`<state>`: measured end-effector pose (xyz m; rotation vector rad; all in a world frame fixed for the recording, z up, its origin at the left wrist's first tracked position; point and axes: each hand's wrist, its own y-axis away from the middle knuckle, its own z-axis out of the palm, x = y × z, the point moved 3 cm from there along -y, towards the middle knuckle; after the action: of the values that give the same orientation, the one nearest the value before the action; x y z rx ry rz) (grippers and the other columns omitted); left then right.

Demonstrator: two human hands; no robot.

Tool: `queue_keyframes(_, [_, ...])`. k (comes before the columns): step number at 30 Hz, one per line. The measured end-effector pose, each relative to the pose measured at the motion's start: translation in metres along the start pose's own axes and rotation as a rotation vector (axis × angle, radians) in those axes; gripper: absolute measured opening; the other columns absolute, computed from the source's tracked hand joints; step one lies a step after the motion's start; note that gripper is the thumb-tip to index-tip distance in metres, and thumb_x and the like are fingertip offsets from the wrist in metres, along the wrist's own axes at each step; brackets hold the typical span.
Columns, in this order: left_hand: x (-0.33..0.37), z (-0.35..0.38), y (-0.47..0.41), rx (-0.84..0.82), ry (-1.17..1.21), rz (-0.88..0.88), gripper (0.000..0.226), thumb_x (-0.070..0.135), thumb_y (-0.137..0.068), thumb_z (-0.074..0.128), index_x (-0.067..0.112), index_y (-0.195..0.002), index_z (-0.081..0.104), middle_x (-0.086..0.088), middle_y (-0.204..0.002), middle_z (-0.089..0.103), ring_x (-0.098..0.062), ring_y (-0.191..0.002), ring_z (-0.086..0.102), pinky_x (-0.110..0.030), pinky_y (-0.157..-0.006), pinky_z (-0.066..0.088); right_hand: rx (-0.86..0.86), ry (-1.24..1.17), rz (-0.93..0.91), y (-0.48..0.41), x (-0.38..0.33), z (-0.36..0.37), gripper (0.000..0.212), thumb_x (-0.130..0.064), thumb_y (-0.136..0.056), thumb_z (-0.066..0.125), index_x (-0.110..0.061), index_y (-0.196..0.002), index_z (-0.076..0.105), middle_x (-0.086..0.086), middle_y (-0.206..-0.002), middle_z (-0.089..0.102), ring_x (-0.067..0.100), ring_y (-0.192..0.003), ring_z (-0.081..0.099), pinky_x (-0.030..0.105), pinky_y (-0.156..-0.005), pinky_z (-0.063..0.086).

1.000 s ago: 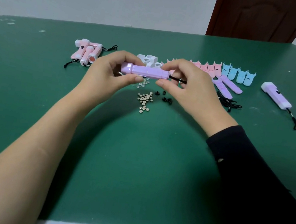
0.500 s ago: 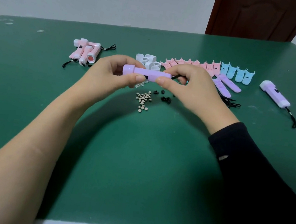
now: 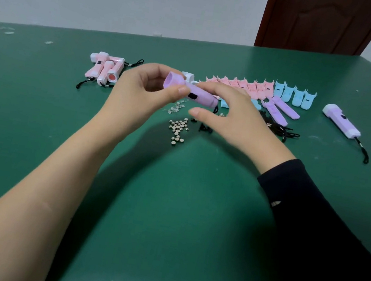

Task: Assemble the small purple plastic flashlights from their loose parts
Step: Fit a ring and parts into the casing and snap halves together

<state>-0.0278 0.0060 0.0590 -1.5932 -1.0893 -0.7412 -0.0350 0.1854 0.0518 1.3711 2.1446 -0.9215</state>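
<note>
1. The left hand [image 3: 138, 94] pinches the purple body [image 3: 200, 95] near its wide end, thumb in front and fingers behind.
2. The right hand [image 3: 229, 113] is loose. Its fingers lie over the tail end and its thumb hangs clear below.
3. A second ago both hands pinched the body level. Now it is tilted, open mouth up and left, and the right thumb has let go.
4. The body is above the table [image 3: 169, 210], over the cells [image 3: 178, 127] and clear bulbs [image 3: 176, 109]. Its black switch [image 3: 192, 96] faces the camera.
5. I judge the halves to be joined. The mouth has no white cap, so a cap [image 3: 188, 76] from just behind looks like the next part.
6. A finished purple flashlight [image 3: 341, 122] lies well to the right, and purple shells [image 3: 283, 109] lie nearer.
</note>
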Motion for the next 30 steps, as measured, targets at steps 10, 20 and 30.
queue_keyframes(10, [0.013,0.006,0.004,0.002,-0.03,0.087,0.019,0.022,-0.086,0.074,0.026,-0.102,0.065,0.01,-0.099,0.072,-0.008,-0.088,0.066,-0.019,-0.074,0.049,0.047,-0.246,-0.075,-0.002,-0.002,0.004,0.019,-0.024,-0.087,0.069,-0.025,-0.106,0.069,-0.012,-0.101,0.069,0.0,-0.101,0.061,0.007,-0.083,0.04])
queue_keyframes(20, [0.006,0.004,0.001,-0.026,0.038,-0.015,0.009,0.032,-0.09,0.065,0.027,-0.097,0.068,-0.004,-0.081,0.057,-0.01,-0.066,0.045,-0.023,-0.064,0.037,0.02,-0.411,-0.025,-0.001,-0.008,0.006,0.018,-0.018,-0.09,0.065,-0.011,-0.106,0.069,0.003,-0.091,0.073,0.012,-0.067,0.069,0.025,-0.077,0.056])
queue_keyframes(30, [-0.005,0.007,0.001,-0.004,0.136,-0.126,0.011,0.033,-0.09,0.064,0.026,-0.096,0.069,0.016,-0.078,0.06,-0.004,-0.065,0.048,-0.027,-0.074,0.044,-0.023,-0.398,0.027,-0.001,-0.007,0.009,0.02,-0.023,-0.093,0.062,-0.012,-0.109,0.067,-0.001,-0.091,0.071,0.013,-0.067,0.069,0.023,-0.074,0.052])
